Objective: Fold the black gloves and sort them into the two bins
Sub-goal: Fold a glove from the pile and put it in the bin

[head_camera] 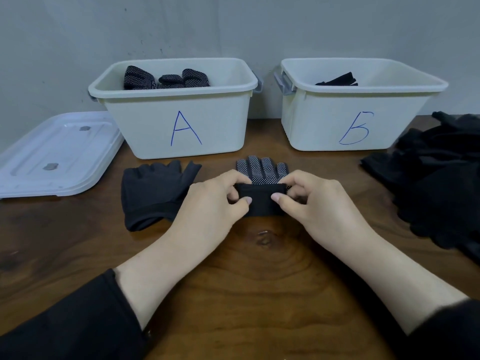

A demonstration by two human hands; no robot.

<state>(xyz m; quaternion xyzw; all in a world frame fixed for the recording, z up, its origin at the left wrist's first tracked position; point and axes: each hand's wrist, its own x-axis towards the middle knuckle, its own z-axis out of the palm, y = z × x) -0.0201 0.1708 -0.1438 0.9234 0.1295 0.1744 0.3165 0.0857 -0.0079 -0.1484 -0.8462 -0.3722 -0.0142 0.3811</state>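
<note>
A black glove with white dots point(262, 170) lies on the wooden table, fingers pointing at the bins. Its cuff is folded up over the palm. My left hand point(215, 201) pinches the cuff's left side and my right hand point(309, 198) pinches its right side. A plain black fingerless glove point(153, 193) lies flat to the left. Bin A point(179, 126) stands at the back left with several dotted gloves inside. Bin B point(355, 120) stands at the back right with plain black gloves inside.
A pile of black gloves point(439, 178) covers the table's right side. A clear plastic lid point(57, 154) lies at the left, beside bin A. A grey wall rises right behind the bins.
</note>
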